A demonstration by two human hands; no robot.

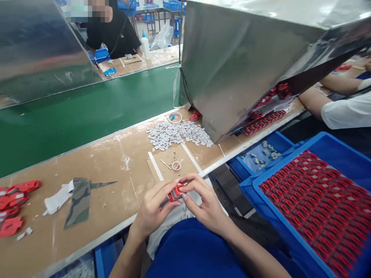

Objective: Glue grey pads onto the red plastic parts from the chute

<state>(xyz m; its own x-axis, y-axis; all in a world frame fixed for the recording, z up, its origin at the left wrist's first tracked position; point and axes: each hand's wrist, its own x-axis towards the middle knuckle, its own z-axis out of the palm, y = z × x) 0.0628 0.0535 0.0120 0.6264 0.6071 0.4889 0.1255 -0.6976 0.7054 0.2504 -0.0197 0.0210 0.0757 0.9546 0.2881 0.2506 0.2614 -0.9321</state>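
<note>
A small red and grey plastic part point(175, 193) is held between both hands, just above my lap at the table's front edge. My left hand point(155, 200) is closed on its left side, thumb below and fingers above. From the right, my right hand point(203, 197) pinches the same part with thumb and fingers. Beyond the hands lie a small round cup point(176, 165) and a thin stick point(165, 164) on a cardboard sheet point(156, 162). Behind these spreads a pile of small grey square pieces point(174, 135). My fingers hide much of the part.
Red parts point(13, 200) and a camouflage cloth piece point(78, 202) lie at left. A blue tray point(321, 139) with rows of red parts stands at right. A large metal hood point(246, 65) rises behind. A green belt point(87, 112) runs beyond the table; co-workers sit across and at right.
</note>
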